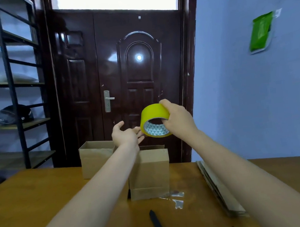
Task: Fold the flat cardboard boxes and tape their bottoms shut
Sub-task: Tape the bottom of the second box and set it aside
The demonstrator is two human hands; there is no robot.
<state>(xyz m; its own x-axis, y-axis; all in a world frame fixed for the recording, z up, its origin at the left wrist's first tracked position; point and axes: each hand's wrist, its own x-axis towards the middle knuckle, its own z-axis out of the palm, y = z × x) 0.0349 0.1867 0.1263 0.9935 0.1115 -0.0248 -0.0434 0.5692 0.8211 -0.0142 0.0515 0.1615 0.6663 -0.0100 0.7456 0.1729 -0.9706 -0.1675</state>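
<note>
The fingertips of the right hand (pixel 176 118) are partly hidden: the thumb side lies over the outer band of the yellow tape roll (pixel 154 120) and the fingers curl into its core, clamped on the roll, which is held up in the air above the boxes. The left hand (pixel 126 135) is raised just left of the roll, palm up, fingers spread and relaxed; its fingertips reach the roll's left edge, though whether they touch it or pinch a tape end is hard to make out. The roll's inner core shows a pattern of small teal triangles, with no readable writing.

Below the hands, a folded cardboard box (pixel 149 174) stands upright on the wooden table (pixel 43 194), its left part hidden by the left forearm. A second open box (pixel 96 158) stands farther and to the left. Flat cardboard sheets (pixel 218 185) lie at the right, partly covered by the right forearm. Near the front lie scraps of clear tape (pixel 177 199) and a black pen (pixel 158 225), whose print is too small to read
</note>
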